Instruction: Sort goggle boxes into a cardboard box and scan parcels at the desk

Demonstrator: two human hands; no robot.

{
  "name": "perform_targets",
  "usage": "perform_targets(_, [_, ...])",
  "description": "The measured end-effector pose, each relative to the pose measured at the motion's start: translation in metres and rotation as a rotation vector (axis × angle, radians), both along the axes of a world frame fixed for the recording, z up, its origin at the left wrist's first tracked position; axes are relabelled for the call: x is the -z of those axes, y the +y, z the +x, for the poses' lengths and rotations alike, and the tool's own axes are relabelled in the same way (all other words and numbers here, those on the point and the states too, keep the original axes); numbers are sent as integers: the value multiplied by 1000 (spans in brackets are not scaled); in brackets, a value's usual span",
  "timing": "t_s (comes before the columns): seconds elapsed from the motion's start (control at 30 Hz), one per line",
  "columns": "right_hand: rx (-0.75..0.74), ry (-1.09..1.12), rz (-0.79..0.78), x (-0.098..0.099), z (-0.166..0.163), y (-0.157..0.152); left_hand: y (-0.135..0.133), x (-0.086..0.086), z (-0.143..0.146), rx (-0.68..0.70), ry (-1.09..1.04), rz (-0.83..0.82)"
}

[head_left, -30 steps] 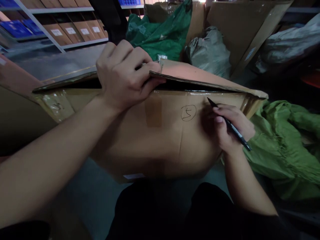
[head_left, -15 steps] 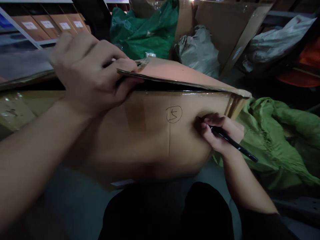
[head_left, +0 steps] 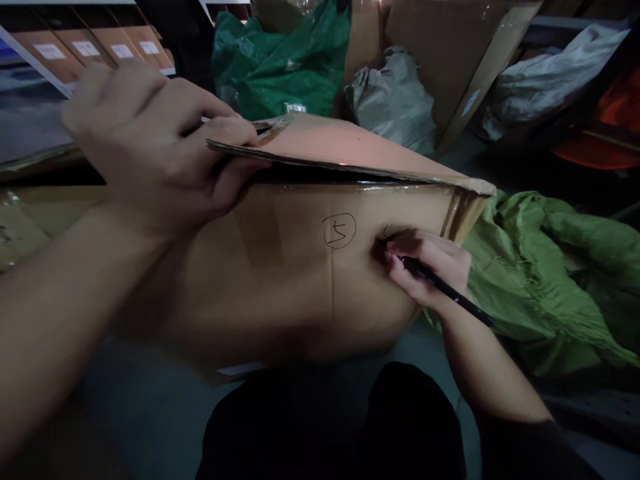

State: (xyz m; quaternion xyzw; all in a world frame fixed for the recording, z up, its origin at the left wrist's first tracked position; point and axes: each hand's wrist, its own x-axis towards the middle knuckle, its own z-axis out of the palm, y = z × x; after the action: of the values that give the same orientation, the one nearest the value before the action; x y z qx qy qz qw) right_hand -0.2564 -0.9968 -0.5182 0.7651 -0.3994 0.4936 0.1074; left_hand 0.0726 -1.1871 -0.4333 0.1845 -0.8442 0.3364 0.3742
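A large brown cardboard box (head_left: 290,287) stands before me, its near side facing me. My left hand (head_left: 165,147) pinches the edge of the box's top flap (head_left: 345,147) and holds it partly raised; a dark gap shows beneath. My right hand (head_left: 430,267) grips a black pen (head_left: 450,293), with its tip at the cardboard. On that side a circled 5 (head_left: 340,231) is drawn in black. Right of it, a short curved pen stroke (head_left: 386,232) shows beside my fingers. The inside of the box is too dark to see.
Behind the box lie a green bag (head_left: 285,67) and a whitish sack (head_left: 395,100). A light green woven sack (head_left: 555,280) lies to the right. Shelves with labelled cartons (head_left: 55,50) stand at the back left. My dark-clothed knees are below the box.
A short curved stroke now shows near the pen tip, right of the circled 5. My right hand has shifted slightly left and down. The flap stays in my left hand.
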Motion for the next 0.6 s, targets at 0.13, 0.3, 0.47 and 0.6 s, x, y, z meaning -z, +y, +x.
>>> perform_targets(0.13, [140, -47, 6, -1, -2, 1, 1, -1, 0, 25, -10, 12])
perform_targets(0.3, [81, -40, -24, -1, -1, 2, 0, 0, 2, 9, -6, 61])
perform_targets(0.47, [90, -56, -41, 0, -2, 0, 2, 1, 1, 3, 24, 86])
perform_targets(0.6, [141, -96, -53, 2, -7, 2, 4, 0, 1, -16, 12, 83])
